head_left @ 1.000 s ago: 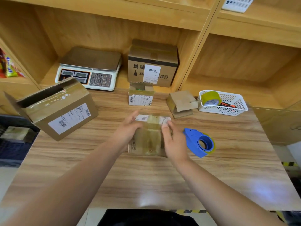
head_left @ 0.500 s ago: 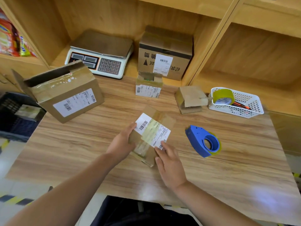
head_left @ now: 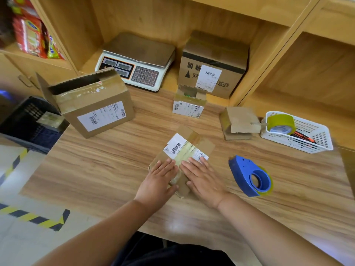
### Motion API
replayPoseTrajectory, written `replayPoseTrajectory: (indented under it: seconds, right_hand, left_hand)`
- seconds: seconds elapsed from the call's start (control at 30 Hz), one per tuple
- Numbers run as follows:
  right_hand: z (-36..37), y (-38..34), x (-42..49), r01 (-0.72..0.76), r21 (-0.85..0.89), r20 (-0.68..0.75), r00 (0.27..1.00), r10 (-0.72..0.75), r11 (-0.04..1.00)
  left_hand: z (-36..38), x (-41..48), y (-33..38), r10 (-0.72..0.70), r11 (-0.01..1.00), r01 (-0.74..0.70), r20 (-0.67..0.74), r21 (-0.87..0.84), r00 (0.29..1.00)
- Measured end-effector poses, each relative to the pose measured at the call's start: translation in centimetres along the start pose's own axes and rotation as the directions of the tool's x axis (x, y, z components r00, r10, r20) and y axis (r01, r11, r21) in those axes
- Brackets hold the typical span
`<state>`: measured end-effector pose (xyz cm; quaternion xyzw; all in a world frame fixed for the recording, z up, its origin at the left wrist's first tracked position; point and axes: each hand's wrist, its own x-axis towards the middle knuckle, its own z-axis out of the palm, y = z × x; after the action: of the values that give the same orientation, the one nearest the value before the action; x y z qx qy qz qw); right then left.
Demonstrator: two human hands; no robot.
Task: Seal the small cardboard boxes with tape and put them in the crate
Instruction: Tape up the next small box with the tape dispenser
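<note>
Small cardboard box (head_left: 182, 156) lies centre frame on desk (head_left: 115, 169); left hand (head_left: 158, 182) and right hand (head_left: 203, 179), fingers spread flat, press its tape down, apparently for adhesion.

Parcel packing station, weighing scale (head_left: 134, 63), labelled boxes (head_left: 212, 64) (barcoded), wooden shelves (head_left: 278, 54)

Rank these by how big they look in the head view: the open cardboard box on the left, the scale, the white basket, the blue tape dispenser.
1. open cardboard box
2. scale, close behind; it sits farther back, so this order is unsure
3. white basket
4. blue tape dispenser
</note>
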<state>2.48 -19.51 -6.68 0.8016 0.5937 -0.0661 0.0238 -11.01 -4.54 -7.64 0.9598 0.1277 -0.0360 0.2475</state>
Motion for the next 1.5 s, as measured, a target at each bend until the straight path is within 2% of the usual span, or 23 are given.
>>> replayPoseTrajectory:
  seconds: [0.27,0.43,0.53,0.63,0.8,0.93,1.0,1.07,1.13,1.2,1.33,1.5]
  right_hand:
    - [-1.2,2.1,2.2,-0.09,-0.04,0.114,0.989,0.094,0.995]
    - [-1.0,3.4,2.8,-0.219,0.029,0.098,0.972,0.216,0.975]
    - [-1.6,4.0,3.1,-0.363,0.104,0.131,0.928,0.349,0.926]
    - [-2.2,4.1,3.1,-0.396,0.145,0.172,0.912,0.372,0.907]
    - [-2.3,1.7,2.2,-0.484,0.04,0.082,0.873,0.48,0.874]
    - [-0.9,-0.3,1.6,-0.533,-0.085,-0.079,0.846,0.527,0.842]
    - [-0.3,-0.5,1.7,-0.488,-0.089,-0.143,0.869,0.474,0.868]
    - [0.0,-0.5,2.1,-0.374,-0.063,-0.162,0.919,0.361,0.925]
    - [0.2,-0.6,2.3,-0.237,-0.021,-0.105,0.967,0.234,0.971]
    - [0.3,-0.4,2.4,-0.172,-0.01,-0.06,0.983,0.171,0.985]
    - [0.2,0.1,2.4,-0.187,-0.016,-0.014,0.982,0.187,0.982]
    - [0.0,-0.5,2.8,-0.246,0.042,-0.03,0.968,0.248,0.968]
  left_hand:
    - [0.1,0.4,0.2,0.025,1.0,-0.026,-0.057,-0.009,0.998]
    - [0.2,0.7,0.6,0.015,0.999,-0.013,-0.075,0.033,0.997]
    - [0.3,0.7,0.9,0.0,0.994,0.007,-0.063,0.109,0.998]
    - [0.7,0.9,1.4,0.017,0.988,-0.005,-0.077,0.151,0.997]
    - [0.6,0.4,-0.3,0.099,0.977,-0.066,-0.163,0.201,0.982]
    - [-0.1,0.7,-0.8,0.092,0.963,-0.057,-0.123,0.263,0.988]
    - [0.3,1.3,-0.2,0.071,0.953,-0.035,-0.109,0.3,0.991]
    - [0.6,1.7,0.3,0.045,0.95,-0.009,-0.107,0.313,0.993]
    - [1.0,1.9,0.2,0.044,0.942,-0.004,-0.112,0.336,0.993]
    - [1.3,1.9,-0.1,0.064,0.935,-0.018,-0.121,0.354,0.991]
    - [1.3,2.3,-0.5,0.1,0.933,-0.052,-0.118,0.356,0.988]
    - [0.9,2.8,-0.3,0.138,0.917,-0.054,-0.187,0.396,0.973]
